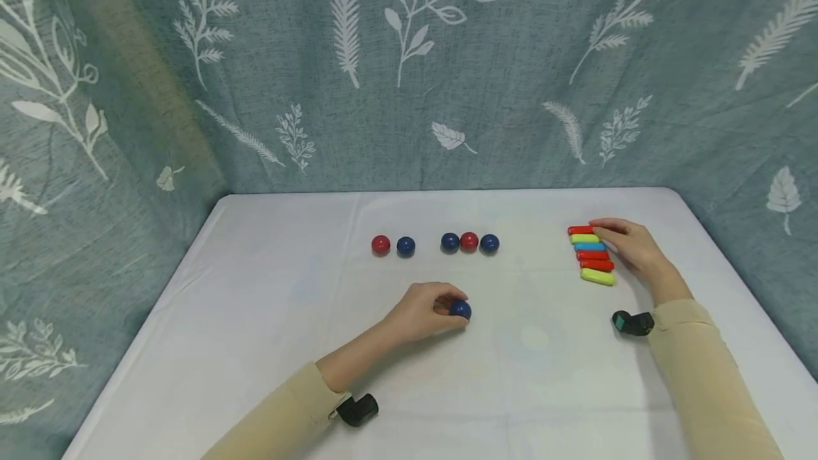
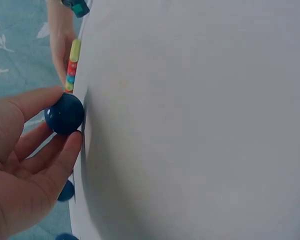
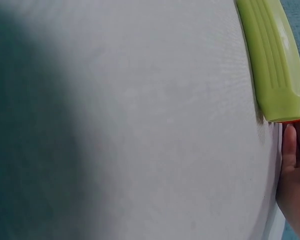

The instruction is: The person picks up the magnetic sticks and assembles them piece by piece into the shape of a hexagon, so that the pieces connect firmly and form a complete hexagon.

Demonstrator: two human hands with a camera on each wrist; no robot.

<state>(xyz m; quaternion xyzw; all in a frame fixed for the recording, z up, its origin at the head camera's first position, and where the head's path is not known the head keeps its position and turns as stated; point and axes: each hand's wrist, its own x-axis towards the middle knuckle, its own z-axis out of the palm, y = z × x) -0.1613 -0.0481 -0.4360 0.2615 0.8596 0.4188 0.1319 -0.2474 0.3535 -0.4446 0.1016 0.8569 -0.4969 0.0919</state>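
Tabletop (image 1: 268, 346), left to right: row of red and blue balls (image 1: 469, 241) at the back; left hand (image 1: 422, 312) in front, fingertips pinching a dark blue ball (image 1: 460, 309) resting on the cloth, seemingly to keep it from rolling. Right hand (image 1: 629, 247), fingers relaxed and holding nothing, rests against a tidy stack of coloured sticks (image 1: 593, 255), likely squaring them up.

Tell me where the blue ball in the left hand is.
In the head view, the blue ball sits mid-table, pinched by the left hand, nearer the camera than the row of balls.
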